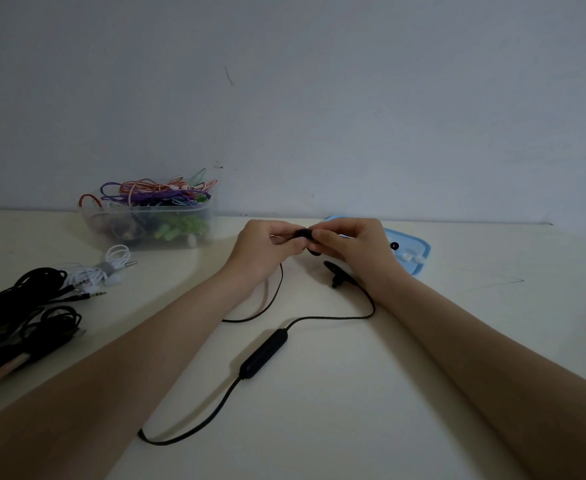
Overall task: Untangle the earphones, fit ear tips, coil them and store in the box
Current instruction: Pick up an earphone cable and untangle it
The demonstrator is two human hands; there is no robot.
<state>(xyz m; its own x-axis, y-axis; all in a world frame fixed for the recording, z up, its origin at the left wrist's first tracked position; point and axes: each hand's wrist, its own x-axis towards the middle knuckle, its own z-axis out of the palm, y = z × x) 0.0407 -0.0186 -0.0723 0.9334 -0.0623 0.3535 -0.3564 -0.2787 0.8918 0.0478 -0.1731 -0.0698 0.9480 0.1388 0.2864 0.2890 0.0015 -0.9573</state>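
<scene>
A black wired earphone set lies across the table, its cable looping to an oblong inline remote. Both hands meet above the table's middle. My left hand pinches one black earbud at its cable end. My right hand pinches the same earbud from the other side, fingertips pressed on its tip. The second earbud lies on the table just under my right hand. A blue tray holding small white ear tips and a black one sits behind my right hand.
A clear plastic box full of coloured earphone cables stands at the back left by the wall. A coiled white earphone set lies in front of it. Tangled black cables cover the left edge.
</scene>
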